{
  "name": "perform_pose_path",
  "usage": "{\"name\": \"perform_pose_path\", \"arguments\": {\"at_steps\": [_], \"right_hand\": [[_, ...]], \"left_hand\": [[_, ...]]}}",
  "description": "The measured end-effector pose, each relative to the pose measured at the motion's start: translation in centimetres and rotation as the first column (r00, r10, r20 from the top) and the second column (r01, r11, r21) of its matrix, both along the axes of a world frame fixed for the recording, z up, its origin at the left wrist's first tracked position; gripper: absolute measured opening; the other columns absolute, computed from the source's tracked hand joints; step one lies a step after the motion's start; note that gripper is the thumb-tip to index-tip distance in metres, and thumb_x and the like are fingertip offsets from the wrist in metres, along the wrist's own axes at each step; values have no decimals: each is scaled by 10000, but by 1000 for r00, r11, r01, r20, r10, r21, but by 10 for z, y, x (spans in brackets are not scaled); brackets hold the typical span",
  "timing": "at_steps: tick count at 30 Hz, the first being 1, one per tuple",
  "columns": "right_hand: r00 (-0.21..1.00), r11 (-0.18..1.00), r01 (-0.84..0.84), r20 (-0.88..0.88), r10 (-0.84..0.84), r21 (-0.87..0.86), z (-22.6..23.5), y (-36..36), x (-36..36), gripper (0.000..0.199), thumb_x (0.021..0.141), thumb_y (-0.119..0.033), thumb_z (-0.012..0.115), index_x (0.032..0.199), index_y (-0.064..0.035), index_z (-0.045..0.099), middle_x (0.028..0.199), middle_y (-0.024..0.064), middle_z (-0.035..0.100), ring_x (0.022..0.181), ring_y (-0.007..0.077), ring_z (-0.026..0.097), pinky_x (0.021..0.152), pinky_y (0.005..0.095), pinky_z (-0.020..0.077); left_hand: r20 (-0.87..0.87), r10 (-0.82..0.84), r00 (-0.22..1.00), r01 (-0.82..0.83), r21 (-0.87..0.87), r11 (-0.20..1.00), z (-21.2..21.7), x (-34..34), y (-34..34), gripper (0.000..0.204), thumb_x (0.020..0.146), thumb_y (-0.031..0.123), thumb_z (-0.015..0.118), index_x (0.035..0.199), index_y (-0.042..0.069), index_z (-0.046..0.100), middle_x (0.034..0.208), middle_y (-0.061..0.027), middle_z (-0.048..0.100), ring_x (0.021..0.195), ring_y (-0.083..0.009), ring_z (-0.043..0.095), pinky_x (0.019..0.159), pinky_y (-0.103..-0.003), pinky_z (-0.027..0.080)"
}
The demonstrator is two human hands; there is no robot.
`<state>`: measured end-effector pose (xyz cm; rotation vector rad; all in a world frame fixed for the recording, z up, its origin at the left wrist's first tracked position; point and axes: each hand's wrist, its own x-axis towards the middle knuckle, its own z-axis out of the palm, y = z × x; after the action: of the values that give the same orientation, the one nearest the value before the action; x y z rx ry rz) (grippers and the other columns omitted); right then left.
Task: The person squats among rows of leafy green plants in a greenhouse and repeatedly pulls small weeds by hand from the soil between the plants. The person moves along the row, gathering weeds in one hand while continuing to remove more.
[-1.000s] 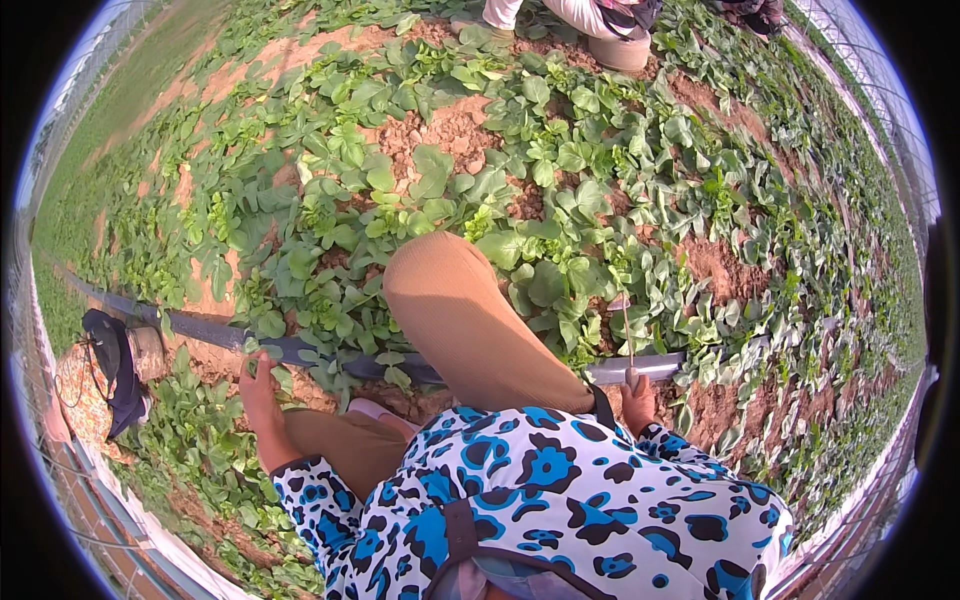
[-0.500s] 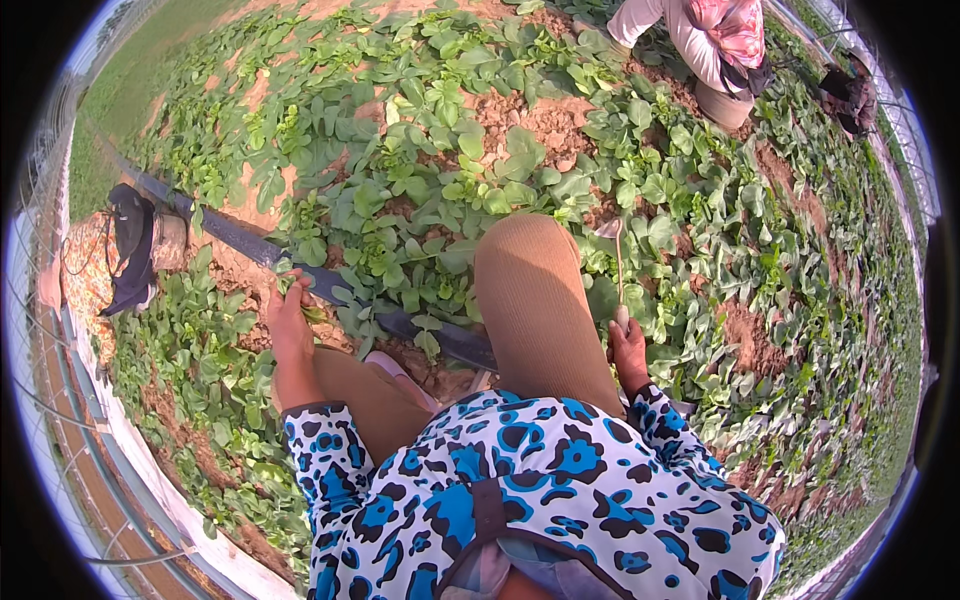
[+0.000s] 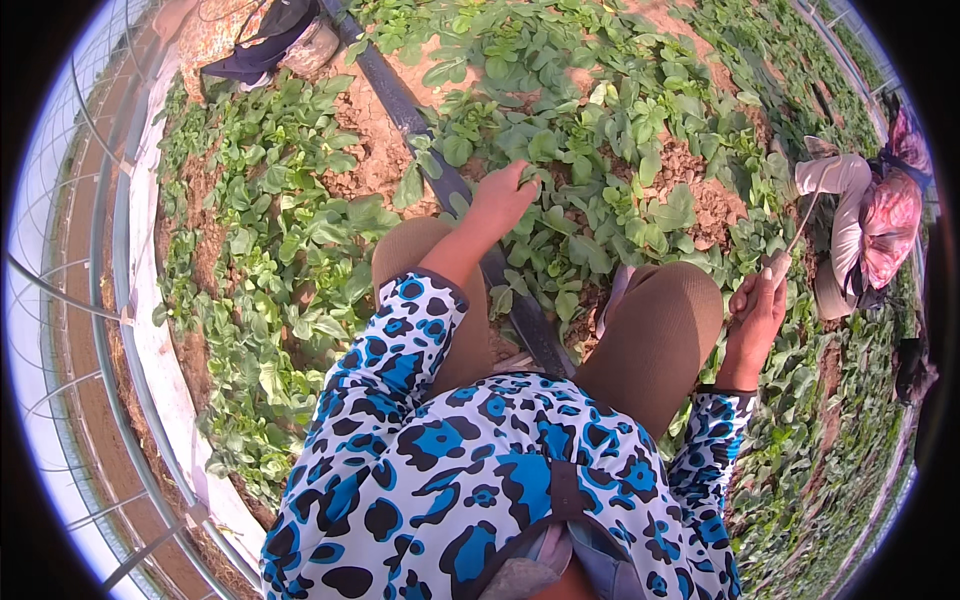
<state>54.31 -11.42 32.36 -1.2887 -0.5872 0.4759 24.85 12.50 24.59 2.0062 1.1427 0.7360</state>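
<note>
My left hand (image 3: 503, 203) reaches forward over the black flat hose, its fingers curled closed among the green leaves (image 3: 545, 145) of the leafy plants. What sits between those fingertips is hidden. On the right, my right hand (image 3: 757, 320) is wrapped round the pale handle of a hand hoe (image 3: 775, 268). The hoe's thin metal shaft points up and away, raised above the plants, and its blade end overlaps a co-worker's pale clothing. My bent knees (image 3: 660, 325) stand on either side of the hose.
The black hose (image 3: 400, 105) runs between the leafy rows, with bare soil (image 3: 375, 140) beside it. A co-worker (image 3: 885, 220) bends at the right; another co-worker (image 3: 265, 35) is at the far left. White sheeting (image 3: 150, 270) and metal pipes edge the bed on the left.
The view has turned to the right. My left hand has moved forward and across to plants beyond the hose; my right hand has lifted the hoe up and away from the plants.
</note>
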Motion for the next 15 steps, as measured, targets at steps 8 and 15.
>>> {"name": "perform_pose_path", "arguments": {"at_steps": [8, 15], "right_hand": [[804, 849, -469, -279, 525, 244, 49, 60, -72, 439, 988, -246, 522, 1291, 57, 429, 779, 27, 481, 546, 66, 420, 471, 212, 360], [818, 823, -558, -234, 525, -108, -3, 67, -97, 373, 977, -238, 545, 1243, 16, 481, 749, 10, 471, 527, 64, 408, 453, 211, 330]], "left_hand": [[134, 49, 990, -52, 18, 998, 9, 22, -12, 426, 766, 239, 702, 1075, -17, 559, 906, -220, 644, 887, -400, 618, 768, -442, 485], [248, 36, 968, -74, 144, 987, -4, 33, -13, 392, 761, 181, 703, 1063, -21, 556, 875, -209, 634, 865, -407, 612, 770, -468, 480]]}}
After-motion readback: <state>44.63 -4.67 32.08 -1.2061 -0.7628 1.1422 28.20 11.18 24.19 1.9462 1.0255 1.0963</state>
